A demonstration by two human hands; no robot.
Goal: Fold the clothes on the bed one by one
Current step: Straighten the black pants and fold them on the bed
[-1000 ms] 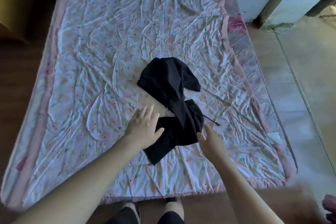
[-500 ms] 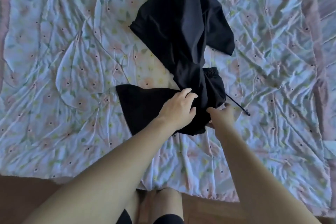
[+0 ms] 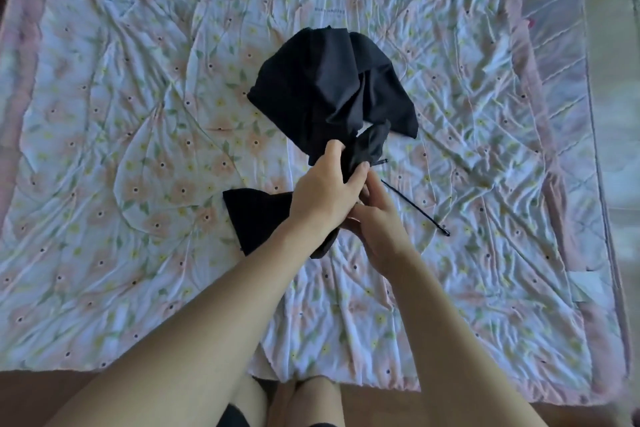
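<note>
Both bare forearms reach forward from the bottom of the view and meet near the middle, the left arm crossing in from the lower left, the right arm rising from the lower right. The left hand [image 3: 325, 194] lies back-up with its fingers and thumb curled, gripping a bunched part of the black garment [image 3: 332, 94]. The right hand [image 3: 377, 225] sits just beneath and beside it, touching it, fingers bent upward and pinching the same cloth; bare knees show at the bottom edge.

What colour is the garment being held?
Black, plain, no visible pattern: the garment, seen in the head view, lying on the floral bedsheet.
</note>
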